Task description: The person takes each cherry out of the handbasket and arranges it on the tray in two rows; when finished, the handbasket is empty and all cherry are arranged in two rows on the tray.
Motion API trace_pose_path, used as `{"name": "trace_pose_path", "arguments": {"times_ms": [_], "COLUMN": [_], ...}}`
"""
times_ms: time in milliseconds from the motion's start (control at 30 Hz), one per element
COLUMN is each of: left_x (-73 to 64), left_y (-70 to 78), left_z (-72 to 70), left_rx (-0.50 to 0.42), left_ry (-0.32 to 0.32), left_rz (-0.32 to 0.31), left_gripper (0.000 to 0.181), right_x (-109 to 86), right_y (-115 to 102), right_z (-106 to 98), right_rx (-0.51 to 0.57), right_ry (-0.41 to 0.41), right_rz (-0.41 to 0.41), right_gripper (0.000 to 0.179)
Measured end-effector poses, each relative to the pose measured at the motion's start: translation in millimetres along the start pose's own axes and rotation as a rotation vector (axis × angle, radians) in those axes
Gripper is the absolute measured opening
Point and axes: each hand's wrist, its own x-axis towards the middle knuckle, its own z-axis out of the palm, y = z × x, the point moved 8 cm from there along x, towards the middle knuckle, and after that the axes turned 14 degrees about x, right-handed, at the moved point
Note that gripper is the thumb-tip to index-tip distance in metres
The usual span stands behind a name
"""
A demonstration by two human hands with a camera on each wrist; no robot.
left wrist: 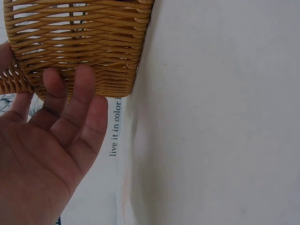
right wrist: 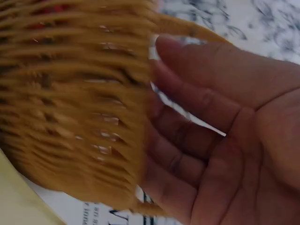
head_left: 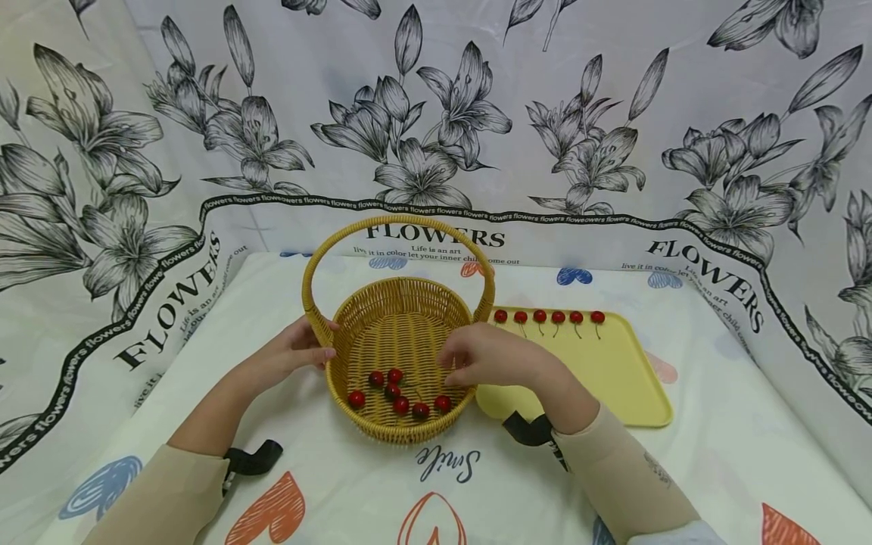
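A round wicker basket with a tall arched handle stands in the middle of the table. Several red cherries lie on its bottom, mostly toward the near side. My left hand holds the basket's left side at the foot of the handle, its fingers against the woven wall in the left wrist view. Over the right rim reaches my right hand, fingers bent and fingertips above the basket's inside. In the right wrist view no cherry shows in that hand, and the wicker wall hides part of its fingertips.
Right of the basket lies a yellow tray, partly behind the right forearm. Along its far edge runs a row of several cherries with stems. A floral cloth hangs behind the table, and a printed white cloth covers the tabletop.
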Motion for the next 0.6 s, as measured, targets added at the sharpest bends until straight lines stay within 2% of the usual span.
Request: {"name": "trace_pose_path", "arguments": {"times_ms": [233, 400, 500, 600], "left_x": [1.2, 1.3, 1.7, 1.6], "left_y": [0.8, 1.8, 2.4, 2.3], "left_z": [0.0, 1.1, 1.5, 1.7], "left_rx": [-0.001, -0.004, -0.001, 0.003], "left_ry": [-0.001, -0.003, -0.005, -0.004], "left_rz": [0.008, 0.012, 0.020, 0.017], "left_gripper": [0.041, 0.041, 0.041, 0.041], "right_x": [19.9, 25.5, 26.9, 26.3], "right_y": [16.1, 17.6, 16.9, 16.3], "right_z": [33.2, 42.0, 41.8, 39.2], "right_rx": [-0.260, -0.486, -0.534, -0.491], "right_ry": [-0.002, 0.027, 0.041, 0.050], "right_rz": [0.215, 0.300, 0.308, 0.291], "right_gripper": [0.012, 0.030, 0.034, 0.026]}}
